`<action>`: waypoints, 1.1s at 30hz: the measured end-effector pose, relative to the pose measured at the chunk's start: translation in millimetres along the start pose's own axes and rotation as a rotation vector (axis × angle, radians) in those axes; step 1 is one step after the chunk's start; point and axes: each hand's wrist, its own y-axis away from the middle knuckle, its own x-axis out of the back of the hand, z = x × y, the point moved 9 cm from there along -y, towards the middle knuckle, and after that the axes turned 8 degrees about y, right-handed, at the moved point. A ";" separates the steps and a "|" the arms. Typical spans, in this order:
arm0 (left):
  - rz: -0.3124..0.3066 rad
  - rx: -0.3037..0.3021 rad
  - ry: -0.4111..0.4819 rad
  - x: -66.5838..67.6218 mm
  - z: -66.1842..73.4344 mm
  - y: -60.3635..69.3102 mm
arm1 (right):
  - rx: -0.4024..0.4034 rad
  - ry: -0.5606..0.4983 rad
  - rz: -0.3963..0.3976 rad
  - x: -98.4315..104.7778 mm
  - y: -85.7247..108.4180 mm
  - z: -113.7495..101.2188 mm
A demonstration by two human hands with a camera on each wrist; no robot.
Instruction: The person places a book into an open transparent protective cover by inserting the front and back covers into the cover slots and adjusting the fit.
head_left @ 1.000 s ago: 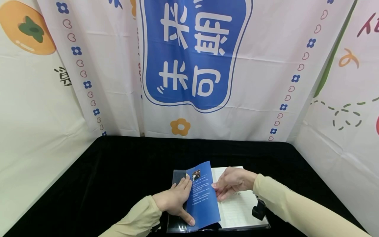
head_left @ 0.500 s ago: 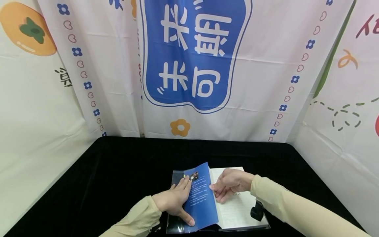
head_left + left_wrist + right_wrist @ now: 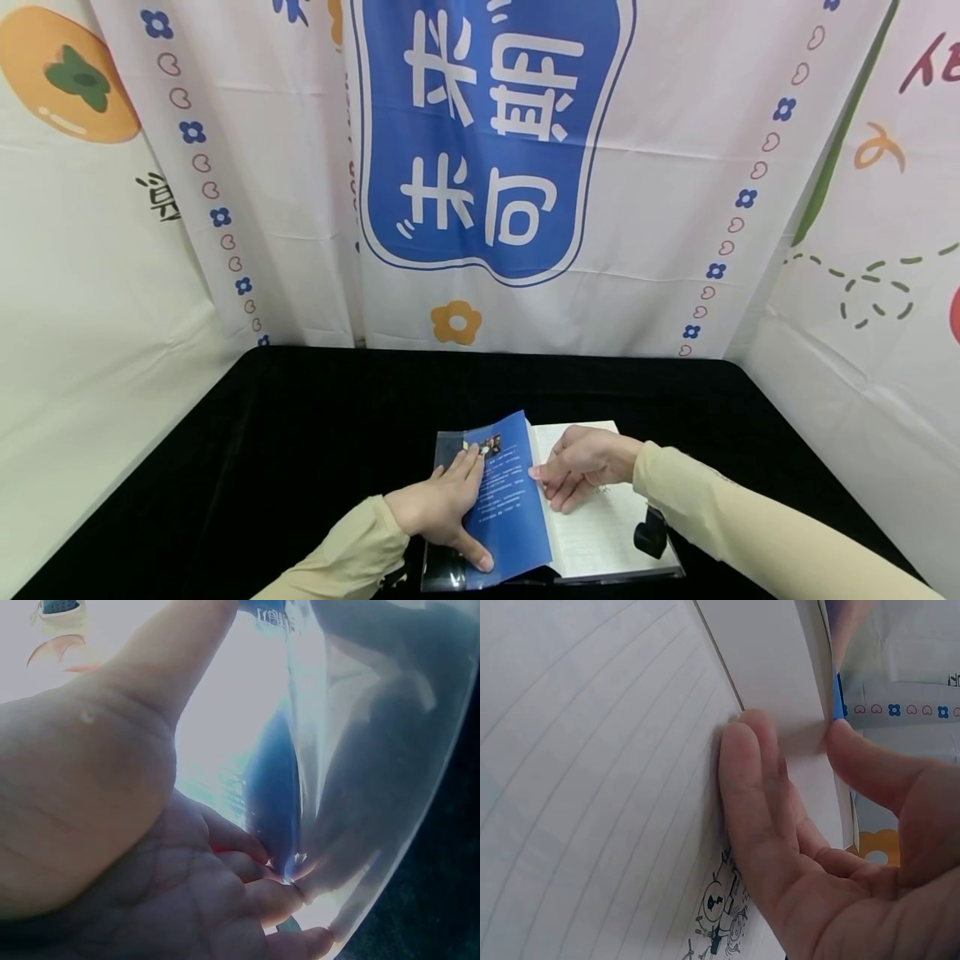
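A notebook with lined white pages (image 3: pixel 592 537) lies open on the black table. Its blue cover (image 3: pixel 513 508), with a small photo and white text, is raised at a slant on the left. Beneath and left of this cover spreads a clear plastic sleeve (image 3: pixel 382 735). My left hand (image 3: pixel 446 504) rests with fingers spread on the blue cover and the sleeve. My right hand (image 3: pixel 585 465) holds the cover's right edge, thumb (image 3: pixel 870 765) on the blue side and fingers (image 3: pixel 742 780) behind it against the lined page. A black line drawing (image 3: pixel 724 907) is printed on the page.
Black cloth covers the table (image 3: pixel 337 400). A printed white curtain (image 3: pixel 660 208) hangs behind it, and white cloth stands at both sides. A dark device (image 3: pixel 651 533) is strapped at the right wrist.
The right hand has shifted slightly left, and the blue cover's right edge has moved left with it. The left hand stays nearly where it was.
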 end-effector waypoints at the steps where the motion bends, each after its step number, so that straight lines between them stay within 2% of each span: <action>1: 0.001 -0.001 0.001 0.2 0.1 0.1 | 0.002 -0.001 -0.002 0.1 0.0 -0.1; 19: -0.027 -0.001 0.038 -0.3 -1.4 -1.8 | 0.053 -0.144 -0.149 2.5 -0.8 11.5; 33: -0.024 0.000 0.033 -1.5 -3.2 -2.4 | 0.076 -0.142 -0.081 3.7 -2.9 12.8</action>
